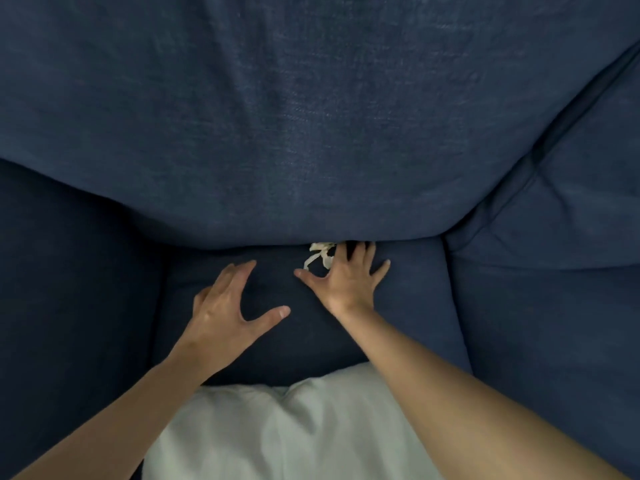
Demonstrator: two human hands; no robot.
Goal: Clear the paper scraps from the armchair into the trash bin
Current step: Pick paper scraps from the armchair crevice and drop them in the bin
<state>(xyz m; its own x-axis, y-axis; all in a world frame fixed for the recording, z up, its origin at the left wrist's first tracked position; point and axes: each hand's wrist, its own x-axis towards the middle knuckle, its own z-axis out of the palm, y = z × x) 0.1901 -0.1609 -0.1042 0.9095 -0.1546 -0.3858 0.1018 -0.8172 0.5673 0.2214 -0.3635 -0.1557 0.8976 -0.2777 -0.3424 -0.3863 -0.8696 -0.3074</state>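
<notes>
A dark blue armchair fills the view, its seat cushion (pixel 415 306) below the back cushion (pixel 311 116). A few white paper scraps (pixel 320 255) lie in the crease where seat meets back. My right hand (pixel 346 282) is spread flat on the seat with its fingers reaching into that crease, right beside the scraps; the fingertips are partly hidden in the gap. My left hand (pixel 232 306) hovers over the seat to the left, fingers apart and holding nothing. No trash bin is in view.
The armrests (pixel 69 289) rise on the left and on the right (pixel 554 271). My light-coloured clothing (pixel 294 427) covers the seat's front edge at the bottom of the view.
</notes>
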